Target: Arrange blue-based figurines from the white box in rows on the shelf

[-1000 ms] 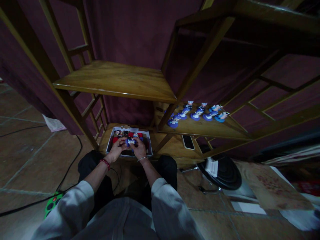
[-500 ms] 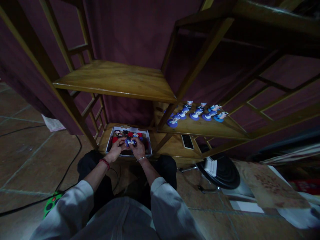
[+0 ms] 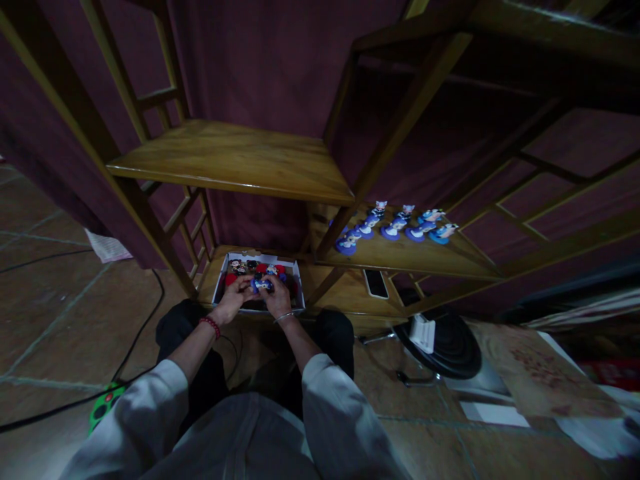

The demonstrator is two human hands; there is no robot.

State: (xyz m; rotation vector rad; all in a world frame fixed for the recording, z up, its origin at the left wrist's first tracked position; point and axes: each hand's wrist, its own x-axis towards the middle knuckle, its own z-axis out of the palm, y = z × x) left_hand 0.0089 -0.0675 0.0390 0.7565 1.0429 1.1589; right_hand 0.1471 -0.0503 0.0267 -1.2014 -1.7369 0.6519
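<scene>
Between my two hands is a small purple-and-white figurine (image 3: 261, 285), held low over an open white box (image 3: 219, 288). The fingers of my left hand (image 3: 233, 297) close on its purple end. From the other side my right hand (image 3: 278, 298) grips it. Inside the box lie several more figurines (image 3: 239, 267), some with red parts; my hands partly cover them. Several purple and blue figurines (image 3: 395, 229) stand in rows on the shelf to the right.
The box rests on the bottom board of a wooden shelf unit (image 3: 230, 157). A phone (image 3: 375, 284) lies to its right. Beyond my right knee stands a black round stool (image 3: 450, 347) with a white object on it. Cables and a green power strip (image 3: 104, 405) lie at left.
</scene>
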